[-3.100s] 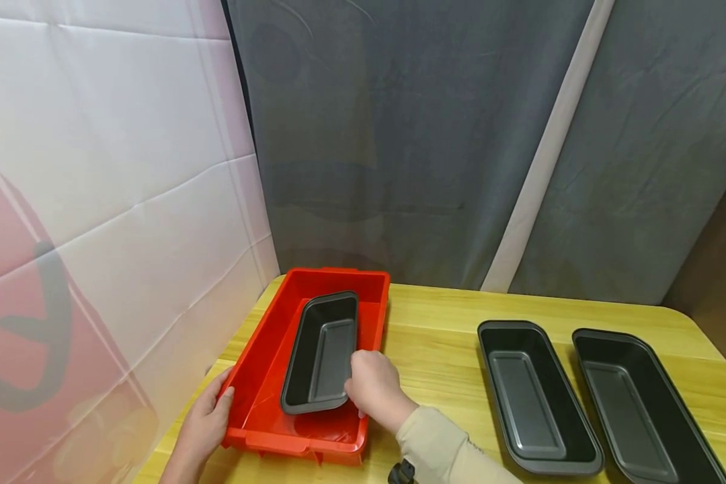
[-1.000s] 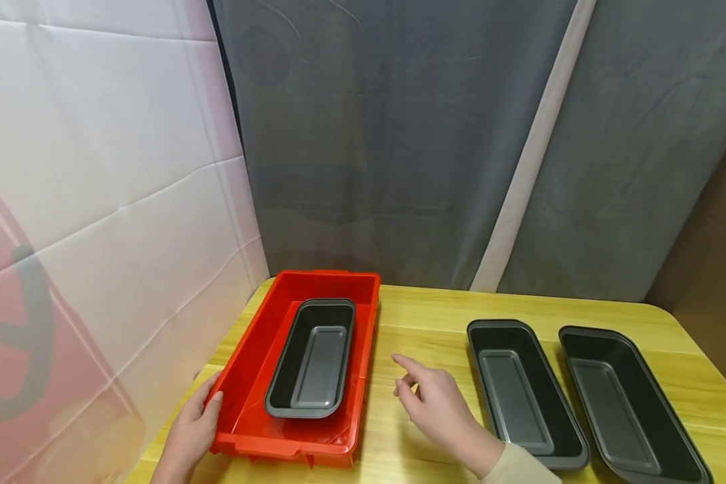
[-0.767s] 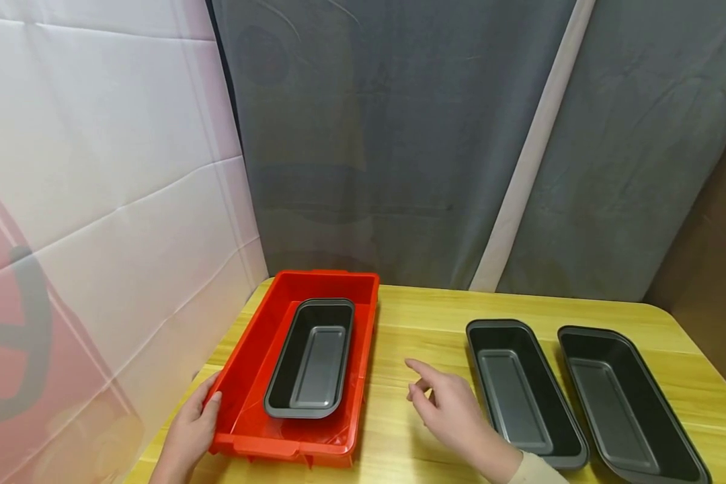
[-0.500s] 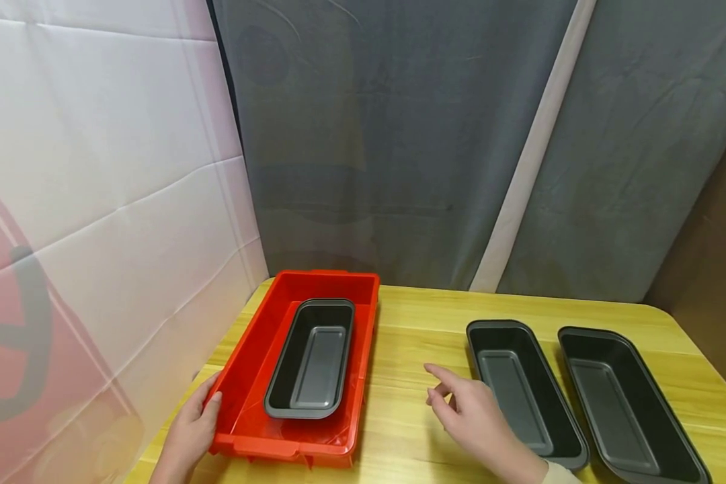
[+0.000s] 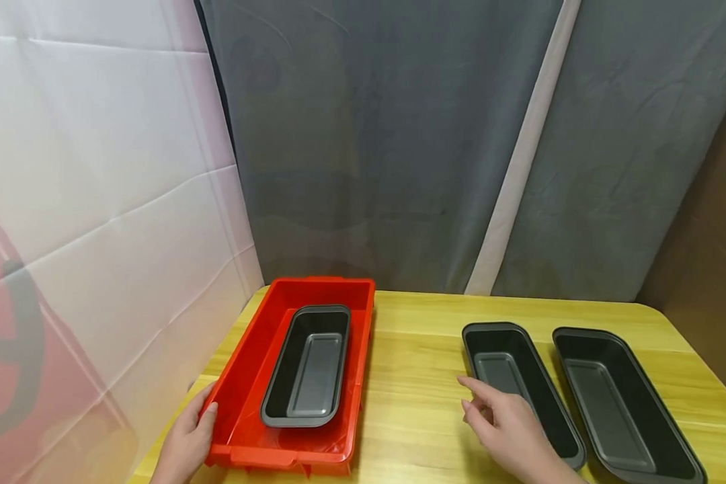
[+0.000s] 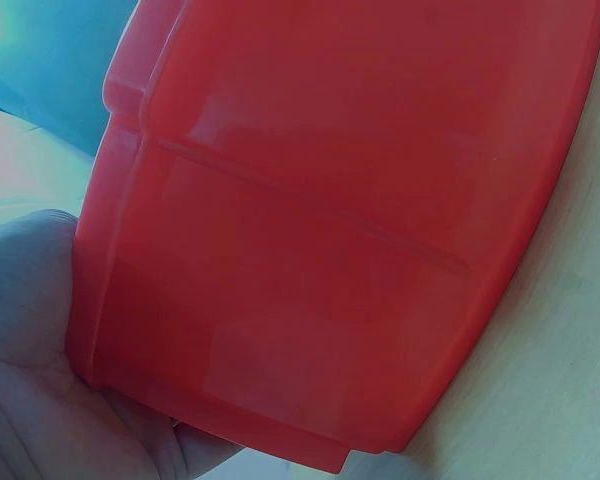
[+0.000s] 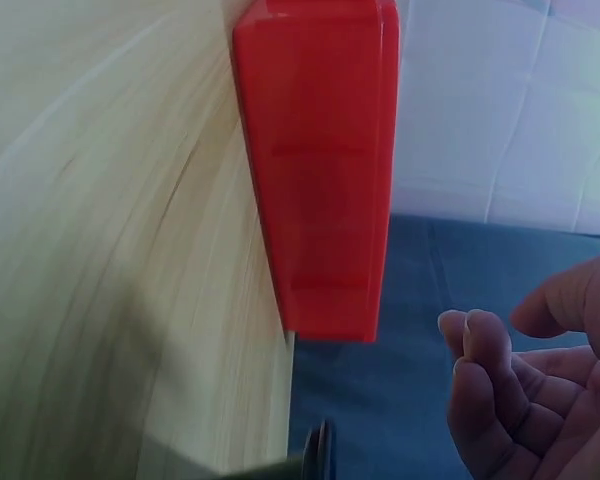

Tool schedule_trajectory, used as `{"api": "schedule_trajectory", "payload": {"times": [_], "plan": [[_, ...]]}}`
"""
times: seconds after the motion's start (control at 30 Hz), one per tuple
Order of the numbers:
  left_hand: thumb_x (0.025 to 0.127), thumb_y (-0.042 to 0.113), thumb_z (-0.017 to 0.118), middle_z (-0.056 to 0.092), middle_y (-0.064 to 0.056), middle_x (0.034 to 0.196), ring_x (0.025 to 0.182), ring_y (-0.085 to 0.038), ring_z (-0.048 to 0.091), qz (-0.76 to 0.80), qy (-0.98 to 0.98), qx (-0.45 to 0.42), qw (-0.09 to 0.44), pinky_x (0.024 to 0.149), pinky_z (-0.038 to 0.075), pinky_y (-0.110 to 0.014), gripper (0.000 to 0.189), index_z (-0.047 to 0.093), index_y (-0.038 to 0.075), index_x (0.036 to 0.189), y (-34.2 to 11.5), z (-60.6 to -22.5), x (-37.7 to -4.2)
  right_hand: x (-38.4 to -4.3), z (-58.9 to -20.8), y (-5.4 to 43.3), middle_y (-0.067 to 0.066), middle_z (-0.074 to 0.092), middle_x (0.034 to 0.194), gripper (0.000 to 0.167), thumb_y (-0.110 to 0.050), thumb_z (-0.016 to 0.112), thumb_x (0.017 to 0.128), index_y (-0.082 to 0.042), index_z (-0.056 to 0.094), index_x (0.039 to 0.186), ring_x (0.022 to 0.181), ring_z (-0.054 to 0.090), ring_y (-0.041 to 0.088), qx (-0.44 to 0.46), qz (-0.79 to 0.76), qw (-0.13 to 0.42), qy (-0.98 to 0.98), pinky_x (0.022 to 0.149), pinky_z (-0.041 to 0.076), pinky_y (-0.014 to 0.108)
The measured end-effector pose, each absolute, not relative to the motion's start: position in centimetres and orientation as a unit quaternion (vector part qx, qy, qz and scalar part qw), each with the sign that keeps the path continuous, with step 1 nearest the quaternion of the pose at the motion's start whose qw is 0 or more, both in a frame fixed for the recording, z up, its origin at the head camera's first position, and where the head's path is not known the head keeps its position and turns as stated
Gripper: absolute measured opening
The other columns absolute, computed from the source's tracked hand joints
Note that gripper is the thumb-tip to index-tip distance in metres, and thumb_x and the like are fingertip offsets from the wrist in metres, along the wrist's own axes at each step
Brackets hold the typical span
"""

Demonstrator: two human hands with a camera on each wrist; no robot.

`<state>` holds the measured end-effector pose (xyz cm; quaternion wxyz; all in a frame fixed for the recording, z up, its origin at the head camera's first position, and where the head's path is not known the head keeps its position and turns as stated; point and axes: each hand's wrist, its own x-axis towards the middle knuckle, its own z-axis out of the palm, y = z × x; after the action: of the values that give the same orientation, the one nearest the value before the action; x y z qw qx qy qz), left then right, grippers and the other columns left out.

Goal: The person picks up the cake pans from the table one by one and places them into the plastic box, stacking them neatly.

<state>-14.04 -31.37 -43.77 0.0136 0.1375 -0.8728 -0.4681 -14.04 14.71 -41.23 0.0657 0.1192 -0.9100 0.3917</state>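
A red plastic tray [image 5: 263, 458] stands on the left of the table, with a dark loaf pan [image 5: 317, 373] lying inside it. My left hand [image 5: 187, 437] grips the tray's near left corner, thumb on top of the rim; the left wrist view shows the tray's red outer wall [image 6: 310, 230] beside the palm. On the right, my right hand [image 5: 511, 430] holds nothing and overlaps the near left part of a second loaf pan [image 5: 502, 370]. Its fingers are loosely bent, as the right wrist view also shows, thumb and fingertips apart.
A third loaf pan [image 5: 611, 403] stands at the far right, beside the second one. Bare yellow wooden table [image 5: 414, 376] lies between the tray and the pans. White cloth [image 5: 115, 148] hangs at left, a grey curtain [image 5: 369, 148] behind, a brown panel [image 5: 702, 215] at right.
My right hand has let go of the loaf pan in the tray and moved right, to the second pan. That pan now lies lower in the tray. My left hand stays at the corner.
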Motion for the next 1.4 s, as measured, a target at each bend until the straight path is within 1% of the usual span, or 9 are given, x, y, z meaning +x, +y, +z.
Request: {"api": "schedule_trajectory", "payload": {"times": [0.2,0.3,0.43,0.57,0.73,1.07,1.23,1.4], "plan": [[0.106,0.018,0.037,0.038,-0.034,0.141,0.110,-0.041,0.055,-0.472,-0.870,0.140,0.010,0.085,0.055,-0.045,0.053,0.022,-0.003,0.152,-31.4,-43.9,-14.0,-13.4,-41.2,16.0,-0.014,0.057,0.065,0.032,-0.017,0.063,0.095,-0.017,0.064,0.127,0.049,0.045,0.006,0.064,0.383,0.035,-0.921,0.046,0.038,0.023],[0.106,0.017,0.037,0.038,-0.035,0.141,0.109,-0.041,0.056,-0.467,-0.874,0.137,0.012,0.084,0.055,-0.045,0.052,0.023,-0.003,0.152,-31.4,-43.8,-13.9,-13.1,-41.3,16.7,-0.011,0.057,0.066,0.033,-0.018,0.063,0.096,-0.017,0.064,0.128,0.050,0.046,0.007,0.037,0.386,0.015,-0.922,0.046,0.037,0.024],[0.106,0.018,0.038,0.039,-0.035,0.140,0.107,-0.040,0.057,-0.464,-0.876,0.131,0.015,0.084,0.055,-0.044,0.052,0.023,-0.003,0.151,-31.4,-43.7,-13.9,-12.8,-41.5,17.7,-0.008,0.058,0.067,0.034,-0.018,0.063,0.096,-0.014,0.063,0.130,0.053,0.047,0.009,0.010,0.383,0.004,-0.924,0.048,0.038,0.025],[0.106,0.016,0.038,0.040,-0.035,0.140,0.108,-0.040,0.057,-0.463,-0.877,0.128,0.017,0.085,0.055,-0.045,0.052,0.023,-0.004,0.151,-31.3,-43.8,-13.9,-12.5,-41.7,18.9,-0.006,0.058,0.068,0.035,-0.018,0.062,0.096,-0.013,0.062,0.131,0.052,0.047,0.010,-0.003,0.377,0.001,-0.926,0.050,0.039,0.025],[0.106,0.016,0.037,0.039,-0.035,0.140,0.109,-0.040,0.057,-0.467,-0.874,0.132,0.019,0.084,0.055,-0.045,0.052,0.023,-0.003,0.151,-31.3,-43.8,-13.9,-12.2,-42.0,20.3,-0.005,0.059,0.068,0.037,-0.021,0.061,0.097,-0.010,0.060,0.133,0.051,0.046,0.010,-0.012,0.361,0.000,-0.933,0.050,0.038,0.025],[0.106,0.014,0.035,0.039,-0.036,0.140,0.106,-0.038,0.059,-0.466,-0.875,0.130,0.023,0.080,0.057,-0.039,0.050,0.024,-0.003,0.151,-31.3,-43.7,-13.8,-12.2,-42.8,22.6,-0.006,0.057,0.069,0.042,-0.024,0.060,0.097,-0.004,0.058,0.133,0.054,0.046,0.011,-0.029,0.309,-0.005,-0.951,0.052,0.036,0.026],[0.106,0.014,0.035,0.039,-0.036,0.141,0.108,-0.039,0.058,-0.464,-0.876,0.130,0.023,0.081,0.056,-0.041,0.050,0.024,-0.004,0.151,-31.2,-43.7,-13.9,-12.1,-43.0,23.6,-0.007,0.056,0.068,0.043,-0.025,0.060,0.097,-0.002,0.057,0.133,0.055,0.046,0.012,-0.039,0.280,-0.003,-0.959,0.053,0.036,0.028],[0.106,0.015,0.035,0.038,-0.035,0.142,0.110,-0.041,0.056,-0.466,-0.875,0.132,0.016,0.085,0.055,-0.044,0.051,0.022,-0.004,0.152,-31.3,-43.7,-13.9,-11.8,-43.3,24.6,-0.004,0.050,0.063,0.043,-0.026,0.059,0.096,-0.001,0.058,0.132,0.053,0.043,0.015,-0.049,0.253,0.013,-0.966,0.051,0.032,0.029]]}}
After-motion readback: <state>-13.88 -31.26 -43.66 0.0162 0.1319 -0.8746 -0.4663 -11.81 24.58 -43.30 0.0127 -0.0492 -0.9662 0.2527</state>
